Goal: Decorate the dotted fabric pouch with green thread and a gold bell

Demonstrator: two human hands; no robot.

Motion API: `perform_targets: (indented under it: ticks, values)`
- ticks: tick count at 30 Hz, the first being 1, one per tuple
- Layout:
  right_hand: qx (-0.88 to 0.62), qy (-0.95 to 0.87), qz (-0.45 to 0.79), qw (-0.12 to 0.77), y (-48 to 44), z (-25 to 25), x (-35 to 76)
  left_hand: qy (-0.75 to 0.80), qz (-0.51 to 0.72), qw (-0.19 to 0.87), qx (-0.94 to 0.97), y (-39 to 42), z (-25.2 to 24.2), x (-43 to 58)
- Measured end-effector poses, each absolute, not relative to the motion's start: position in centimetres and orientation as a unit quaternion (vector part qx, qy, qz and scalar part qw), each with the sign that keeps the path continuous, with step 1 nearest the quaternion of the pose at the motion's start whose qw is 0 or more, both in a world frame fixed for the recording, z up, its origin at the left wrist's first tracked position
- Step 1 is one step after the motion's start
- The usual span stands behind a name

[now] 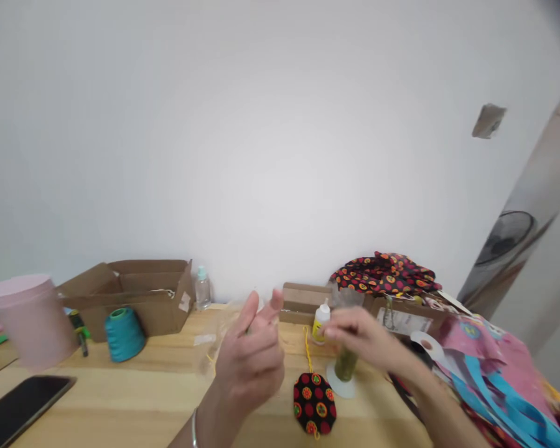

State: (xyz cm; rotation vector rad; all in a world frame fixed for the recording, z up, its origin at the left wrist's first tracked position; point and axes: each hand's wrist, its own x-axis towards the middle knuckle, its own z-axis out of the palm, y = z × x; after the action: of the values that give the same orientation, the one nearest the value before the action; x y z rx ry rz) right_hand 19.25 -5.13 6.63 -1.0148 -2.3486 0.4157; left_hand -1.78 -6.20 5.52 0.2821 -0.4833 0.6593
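Note:
My left hand (254,358) is raised over the middle of the table, its fingers curled, with the thumb and index finger pointing up. A speck of green shows between the fingers, too small to name. My right hand (361,336) has its fingertips pinched together beside a small white glue bottle (322,322) with a yellow label; what they hold, if anything, is hidden. Under that hand stands an olive-green thread spool (345,366) on a white round base (340,386). Between the hands lies a black patterned fabric piece (314,403) with a yellow cord (307,348).
On the left are a phone (25,407), a pink canister (30,320), a teal thread cone (124,335) and an open cardboard box (154,311). A clear bottle (203,289) stands by the wall. Patterned cloth (385,274) and blue ribbon (508,398) pile up on the right.

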Motion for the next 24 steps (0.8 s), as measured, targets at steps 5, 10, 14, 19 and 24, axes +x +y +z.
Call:
perform_targets:
  ticks: [5,10,14,19,24]
  values:
    - [-0.362,-0.914,0.037,0.182,-7.3,-2.0,15.3,-0.069,0.493,0.852,0.165,-3.4,4.3,-2.5]
    - [-0.37,-0.917,-0.042,0.142,-9.5,-0.6,13.9,0.071,0.496,0.823,0.269,-2.0,1.1,-2.3]
    - [-0.363,-0.918,-0.039,0.155,-9.4,3.4,13.5,0.152,0.37,0.848,0.348,-3.6,-0.8,-0.9]
    - [-0.368,-0.902,0.002,0.224,-6.4,4.8,13.9,0.162,0.194,0.887,0.386,-5.7,-1.4,0.2]
    - [-0.355,-0.863,0.2,0.298,-4.2,2.5,14.1,0.097,0.09,0.907,0.4,-6.6,-0.6,-0.6]
